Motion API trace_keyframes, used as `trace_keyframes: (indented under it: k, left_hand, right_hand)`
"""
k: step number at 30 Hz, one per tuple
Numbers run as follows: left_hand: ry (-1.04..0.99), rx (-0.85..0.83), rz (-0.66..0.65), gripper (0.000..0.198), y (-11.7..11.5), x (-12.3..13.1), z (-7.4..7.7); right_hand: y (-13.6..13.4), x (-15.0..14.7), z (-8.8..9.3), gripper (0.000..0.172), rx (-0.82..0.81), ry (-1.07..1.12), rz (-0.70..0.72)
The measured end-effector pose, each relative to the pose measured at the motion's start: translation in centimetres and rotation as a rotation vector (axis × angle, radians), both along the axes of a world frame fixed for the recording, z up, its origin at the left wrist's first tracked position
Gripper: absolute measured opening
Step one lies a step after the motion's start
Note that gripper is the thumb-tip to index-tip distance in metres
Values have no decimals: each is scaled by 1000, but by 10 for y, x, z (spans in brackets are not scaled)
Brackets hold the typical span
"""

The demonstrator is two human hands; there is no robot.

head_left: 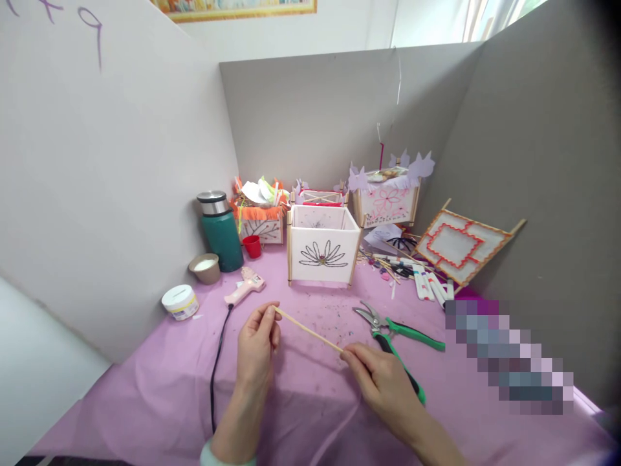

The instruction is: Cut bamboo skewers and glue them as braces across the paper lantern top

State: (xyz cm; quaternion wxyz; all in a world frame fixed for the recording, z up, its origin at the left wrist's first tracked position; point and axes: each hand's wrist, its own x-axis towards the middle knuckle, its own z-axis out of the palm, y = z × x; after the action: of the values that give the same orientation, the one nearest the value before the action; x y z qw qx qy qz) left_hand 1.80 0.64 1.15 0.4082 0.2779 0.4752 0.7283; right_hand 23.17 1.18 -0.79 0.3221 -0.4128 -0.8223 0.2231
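A thin wooden stick (pixel 309 330) stretches between my two hands above the pink cloth. My left hand (pixel 259 340) pinches its upper left end between thumb and fingers. At the lower right end, my right hand (pixel 376 372) grips it the same way. Just beyond my right hand lie green-handled pruning shears (pixel 383 327) with their blades apart. Behind the stick stands a white box-shaped lantern (pixel 324 252) with wooden corner posts and a dark flower drawn on its front. A pale pink glue gun (pixel 246 289) rests left of it, its black cord running past my left wrist.
At left stand a green thermos (pixel 222 233), a small bowl (pixel 205 267), a white tub (pixel 180 301) and a red cup (pixel 252 246). Decorated lanterns (pixel 388 202) line the back. Markers (pixel 424 283) and a red-trimmed framed panel (pixel 468 243) are at right. Grey partitions (pixel 349 116) enclose the table.
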Motion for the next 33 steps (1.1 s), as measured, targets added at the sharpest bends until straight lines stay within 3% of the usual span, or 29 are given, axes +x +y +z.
trace_keyframes:
  k: [13,17,23,29,33]
  left_hand:
    - [-28,24,-70,28,2,3,3]
    - [-10,32,-40,26,5,2,2]
    - [63,23,-32,27,8,1,4]
    - [106,48,-8,29,14,7,25]
    - [215,74,-35,27,24,13,48]
  right_hand:
    - [-4,9,11,32,-195,24,-29]
    - [-3,11,10,21,-107,17,-28]
    - [3,13,14,19,-26,-33,-46]
    - [5,7,31,13,138,-152,-85]
    - [13,4,59,14,95,-130,-67]
